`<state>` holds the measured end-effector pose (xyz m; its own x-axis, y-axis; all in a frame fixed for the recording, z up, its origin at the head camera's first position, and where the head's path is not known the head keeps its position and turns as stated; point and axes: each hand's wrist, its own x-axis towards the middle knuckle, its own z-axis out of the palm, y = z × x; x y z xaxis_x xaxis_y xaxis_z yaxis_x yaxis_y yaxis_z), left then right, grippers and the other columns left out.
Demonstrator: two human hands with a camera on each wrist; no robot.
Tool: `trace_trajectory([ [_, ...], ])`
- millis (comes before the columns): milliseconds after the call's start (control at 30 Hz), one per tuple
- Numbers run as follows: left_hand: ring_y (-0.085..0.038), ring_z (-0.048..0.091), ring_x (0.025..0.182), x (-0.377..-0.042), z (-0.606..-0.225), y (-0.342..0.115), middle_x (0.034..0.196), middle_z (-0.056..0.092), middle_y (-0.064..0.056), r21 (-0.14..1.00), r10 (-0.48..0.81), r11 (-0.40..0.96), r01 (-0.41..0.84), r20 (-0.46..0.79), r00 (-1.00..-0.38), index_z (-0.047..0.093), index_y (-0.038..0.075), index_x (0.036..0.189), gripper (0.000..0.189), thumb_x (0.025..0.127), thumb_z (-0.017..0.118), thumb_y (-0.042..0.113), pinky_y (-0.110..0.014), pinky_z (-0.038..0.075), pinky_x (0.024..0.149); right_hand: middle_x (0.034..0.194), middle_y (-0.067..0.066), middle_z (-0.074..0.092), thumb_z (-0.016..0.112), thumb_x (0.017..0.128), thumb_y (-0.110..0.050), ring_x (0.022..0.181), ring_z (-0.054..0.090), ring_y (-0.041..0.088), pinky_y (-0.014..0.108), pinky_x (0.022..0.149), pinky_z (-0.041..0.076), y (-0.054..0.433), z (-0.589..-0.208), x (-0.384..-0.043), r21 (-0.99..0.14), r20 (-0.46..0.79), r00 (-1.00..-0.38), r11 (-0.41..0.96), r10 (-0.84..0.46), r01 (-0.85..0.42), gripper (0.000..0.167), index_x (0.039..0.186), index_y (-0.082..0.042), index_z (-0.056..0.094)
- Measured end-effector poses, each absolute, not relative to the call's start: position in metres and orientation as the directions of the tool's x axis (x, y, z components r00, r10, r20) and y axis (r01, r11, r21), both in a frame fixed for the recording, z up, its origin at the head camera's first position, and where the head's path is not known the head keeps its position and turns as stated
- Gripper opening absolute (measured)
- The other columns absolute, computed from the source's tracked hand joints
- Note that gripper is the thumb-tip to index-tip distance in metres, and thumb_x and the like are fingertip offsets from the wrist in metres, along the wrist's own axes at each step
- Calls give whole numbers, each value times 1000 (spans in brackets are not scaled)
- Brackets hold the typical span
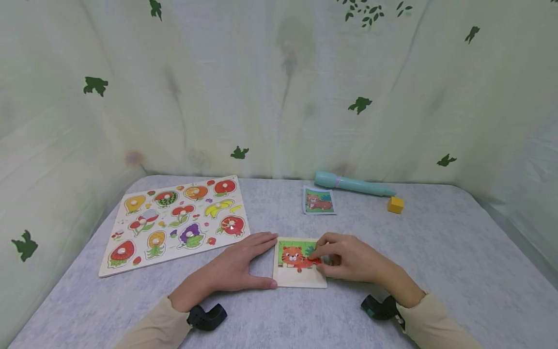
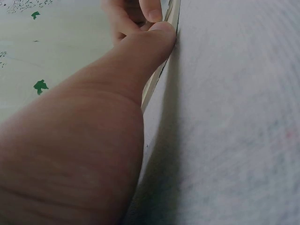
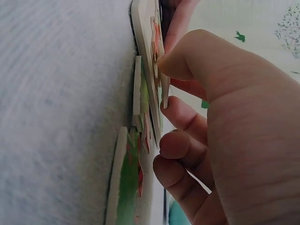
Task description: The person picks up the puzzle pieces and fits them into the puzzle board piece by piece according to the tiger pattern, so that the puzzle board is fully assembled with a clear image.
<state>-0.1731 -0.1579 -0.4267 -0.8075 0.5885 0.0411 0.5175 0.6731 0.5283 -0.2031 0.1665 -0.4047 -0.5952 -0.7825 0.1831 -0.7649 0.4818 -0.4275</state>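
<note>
A small wooden puzzle board (image 1: 301, 281) lies flat on the table, its upper part filled with pieces showing an orange tiger face (image 1: 292, 255) on green. My left hand (image 1: 237, 265) is at the board's left edge, fingertips by the upper corner and thumb by the lower one, fingers fairly straight. Over the right part of the board, my right hand (image 1: 350, 257) pinches a thin puzzle piece (image 3: 166, 91) between thumb and index finger. Several loose puzzle pieces (image 3: 123, 187) with green and red faces lie beside the board, mostly hidden under the right hand in the head view.
A large fruit peg puzzle (image 1: 174, 259) lies at the left. Behind the small board is a picture card (image 1: 319, 201) with an animal on it. A teal tapered stick (image 1: 355, 185) and a yellow cube (image 1: 395, 205) sit at the back right. A patterned curtain (image 1: 279, 87) encloses the table.
</note>
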Motion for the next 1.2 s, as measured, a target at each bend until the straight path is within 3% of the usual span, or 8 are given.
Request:
trace_trajectory([
  [1200, -22, 31, 154, -174, -424, -158, 165, 37, 4, 538, 602, 656, 529, 49, -797, 41, 18, 160, 98, 84, 71, 72, -54, 35, 120, 106, -10, 64, 74, 94, -23, 69, 52, 1, 16, 62, 46, 161, -399, -200, -364, 106, -625, 555, -773, -748, 24, 118, -25, 80],
])
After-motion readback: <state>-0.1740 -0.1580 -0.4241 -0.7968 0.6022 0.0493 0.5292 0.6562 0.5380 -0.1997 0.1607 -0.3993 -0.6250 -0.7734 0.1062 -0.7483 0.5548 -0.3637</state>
